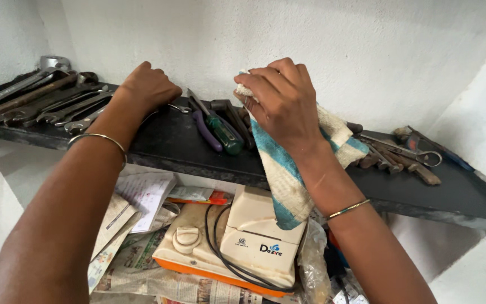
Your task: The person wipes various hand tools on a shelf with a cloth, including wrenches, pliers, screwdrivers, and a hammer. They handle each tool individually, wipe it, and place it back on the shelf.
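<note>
Far out to the left of the left hand (148, 85): a heap of long grey spanners (40, 104) fanned across the dark shelf (170, 143), handles pointing away toward the corner, nearest ends lying just beside the knuckles. Left hand curled into a loose fist, knuckles down on the shelf; fingers folded under, so cannot tell whether anything sits inside the grip. Thin metal bangle (99, 138) round the left wrist. Just right of that hand, a small open ring end of a tool (180, 108), then two screwdrivers lying side by side: one with a purple handle (205, 132), one with a green handle (223, 134), both between the two hands. Below the left forearm, under the shelf: loose papers (142, 194) and newspaper (158, 278). Right hand (282, 101) raised above the shelf edge, fingers bent and pinched closed on a cream cloth with teal stripes (279, 174); cloth hanging down from the grip, past the shelf edge. Directly beneath the hanging cloth, a cream appliance with an orange base (237, 242), black cord (220, 253) looped over it. Slim bangle (347, 209) on the right wrist. Well right of the right hand, rusty pliers and scissors-like tools (403, 155) on the shelf.
</note>
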